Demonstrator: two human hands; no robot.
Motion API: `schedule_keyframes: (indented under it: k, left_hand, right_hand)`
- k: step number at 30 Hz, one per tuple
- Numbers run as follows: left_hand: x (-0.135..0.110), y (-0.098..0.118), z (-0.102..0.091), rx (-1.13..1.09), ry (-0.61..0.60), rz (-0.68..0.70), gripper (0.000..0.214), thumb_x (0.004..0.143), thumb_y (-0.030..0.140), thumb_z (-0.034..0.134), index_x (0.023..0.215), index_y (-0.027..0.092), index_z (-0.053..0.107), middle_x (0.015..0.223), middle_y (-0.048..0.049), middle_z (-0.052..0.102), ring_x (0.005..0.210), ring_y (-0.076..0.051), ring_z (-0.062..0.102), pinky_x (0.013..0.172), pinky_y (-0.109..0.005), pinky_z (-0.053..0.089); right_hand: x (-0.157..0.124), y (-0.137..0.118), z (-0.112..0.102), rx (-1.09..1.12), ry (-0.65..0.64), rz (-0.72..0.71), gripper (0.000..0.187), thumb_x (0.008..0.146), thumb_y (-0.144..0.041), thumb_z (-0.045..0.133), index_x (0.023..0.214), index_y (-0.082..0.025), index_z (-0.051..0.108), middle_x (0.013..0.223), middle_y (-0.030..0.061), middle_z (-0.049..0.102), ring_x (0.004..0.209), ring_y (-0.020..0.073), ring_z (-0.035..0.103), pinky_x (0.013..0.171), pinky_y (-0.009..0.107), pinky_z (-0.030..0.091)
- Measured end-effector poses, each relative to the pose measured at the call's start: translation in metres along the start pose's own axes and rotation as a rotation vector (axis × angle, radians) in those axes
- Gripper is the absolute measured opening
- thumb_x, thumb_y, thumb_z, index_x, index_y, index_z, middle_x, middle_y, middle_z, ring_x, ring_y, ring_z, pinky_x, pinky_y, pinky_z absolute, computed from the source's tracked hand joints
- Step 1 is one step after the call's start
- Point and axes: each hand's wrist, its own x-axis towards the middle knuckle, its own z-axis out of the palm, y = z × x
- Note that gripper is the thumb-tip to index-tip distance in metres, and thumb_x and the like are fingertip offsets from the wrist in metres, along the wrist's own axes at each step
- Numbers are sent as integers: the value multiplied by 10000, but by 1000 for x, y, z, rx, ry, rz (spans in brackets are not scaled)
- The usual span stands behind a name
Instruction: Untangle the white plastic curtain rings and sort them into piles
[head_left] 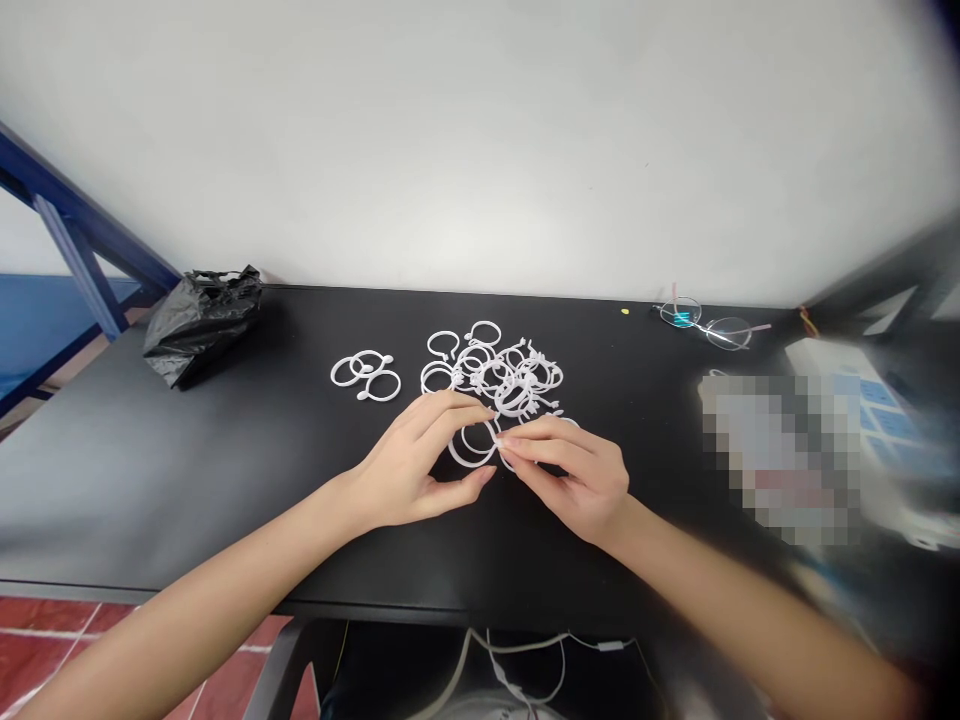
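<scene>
In front of the pile, my right hand (574,475) pinches a white plastic ring (471,463) between thumb and fingertips, near a spot where ring ends meet. My left hand (427,455) curves around that ring from the left, thumb and fingers apart. Its fingertips are close to the top of the ring; whether they touch it I cannot tell. Another ring seems to overlap the held one, partly hidden by my right fingers. Just behind my hands lies a heap of similar white rings (514,395), some with an open gap and knobbed ends.
A small group of rings (384,385) lies left of the heap. A crumpled black plastic bag (202,325) is at the back left of the black table (225,450). Eyeglasses (705,325) rest at the back right. A blurred-out object (780,460) and a white item (892,420) stand at right.
</scene>
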Motion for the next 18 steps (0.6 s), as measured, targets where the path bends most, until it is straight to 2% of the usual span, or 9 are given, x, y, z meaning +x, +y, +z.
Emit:
schedule_keyframes:
  k: [4, 8, 13, 18]
  left_hand:
    - [1, 0, 0, 15, 6, 7, 355, 839, 230, 668, 1165, 167, 542, 1033, -99, 673, 967, -216, 650, 862, -363, 544]
    - [1, 1, 0, 9, 3, 8, 339, 833, 220, 669, 1146, 154, 557, 1022, -101, 678, 959, -213, 652, 861, -359, 541]
    - [1, -2, 0, 52, 15, 21, 253, 860, 172, 642, 1096, 178, 554, 1006, -87, 686, 928, -199, 662, 819, -343, 539]
    - [0, -10, -3, 184, -7, 7, 215, 914, 185, 602, 1123, 183, 549, 1131, -119, 678, 1016, -212, 663, 855, -348, 541]
  right_hand:
    - [-1, 1, 1, 13, 4, -4, 220, 814, -2, 665, 951, -170, 705, 833, 69, 755, 713, 153, 723, 619, 248, 616]
    - [-1, 1, 1, 20, 1, 0, 236, 821, -6, 653, 965, -187, 701, 838, 57, 755, 712, 152, 721, 614, 251, 618]
    - [0, 1, -1, 37, -18, 17, 217, 794, -21, 687, 967, -152, 699, 864, 85, 754, 732, 159, 719, 597, 237, 617]
    - [0, 1, -3, 25, -25, 30, 219, 790, -61, 706, 987, -156, 690, 897, 97, 755, 735, 161, 713, 556, 235, 607]
